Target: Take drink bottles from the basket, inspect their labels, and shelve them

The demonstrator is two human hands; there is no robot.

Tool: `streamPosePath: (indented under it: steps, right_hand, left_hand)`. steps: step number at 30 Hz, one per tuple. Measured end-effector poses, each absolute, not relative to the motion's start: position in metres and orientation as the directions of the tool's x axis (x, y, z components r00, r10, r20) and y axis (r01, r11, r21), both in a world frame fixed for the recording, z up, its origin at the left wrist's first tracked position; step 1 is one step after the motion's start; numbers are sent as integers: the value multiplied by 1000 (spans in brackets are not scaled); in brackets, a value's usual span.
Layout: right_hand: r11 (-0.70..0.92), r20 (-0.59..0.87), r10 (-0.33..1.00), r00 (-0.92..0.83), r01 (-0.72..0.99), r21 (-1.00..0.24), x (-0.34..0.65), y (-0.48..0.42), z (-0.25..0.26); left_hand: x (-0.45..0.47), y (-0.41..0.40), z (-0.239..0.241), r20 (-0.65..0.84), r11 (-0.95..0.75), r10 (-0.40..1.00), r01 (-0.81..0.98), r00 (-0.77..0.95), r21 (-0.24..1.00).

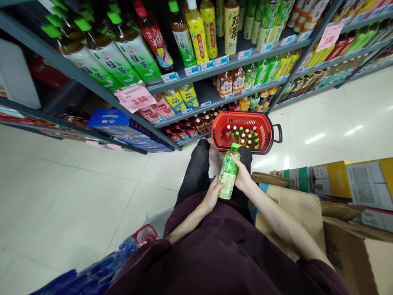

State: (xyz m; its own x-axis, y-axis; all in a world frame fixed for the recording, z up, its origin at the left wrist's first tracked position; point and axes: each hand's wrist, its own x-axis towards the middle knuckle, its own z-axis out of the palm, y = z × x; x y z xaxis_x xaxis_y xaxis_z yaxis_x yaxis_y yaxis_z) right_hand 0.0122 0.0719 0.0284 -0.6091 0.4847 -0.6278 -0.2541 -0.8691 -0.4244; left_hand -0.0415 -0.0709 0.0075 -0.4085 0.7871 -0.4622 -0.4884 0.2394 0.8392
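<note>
I hold a green-capped drink bottle (229,174) with a pale green label in both hands, in front of my legs. My left hand (213,193) grips its lower end. My right hand (241,174) wraps its upper side, just below the cap. Straight ahead on the floor stands a red shopping basket (264,123) with several small bottles (244,137) inside.
Grey shelves (215,67) full of tea and juice bottles run along the far side, with pink price cards (134,97). Blue cartons (118,123) lie under the left shelf. Open cardboard boxes (331,213) crowd my right. A pack of water bottles (101,270) sits at lower left.
</note>
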Motion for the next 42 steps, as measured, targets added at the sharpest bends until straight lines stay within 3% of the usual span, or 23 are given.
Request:
streamPosePath:
  steps: [10, 30, 42]
  right_hand:
    - [-855, -519, 457, -723, -195, -481, 15, 70, 32]
    - [-888, -575, 434, -693, -223, -401, 16, 72, 34]
    - [-866, -560, 453, -693, -193, -461, 17, 72, 31]
  left_hand:
    - [-41, -81, 4, -512, 127, 816, -781, -269, 611]
    - [-36, -75, 7, -521, 150, 821, -794, -232, 589]
    - [-36, -77, 6, -492, 176, 840, -745, -227, 643]
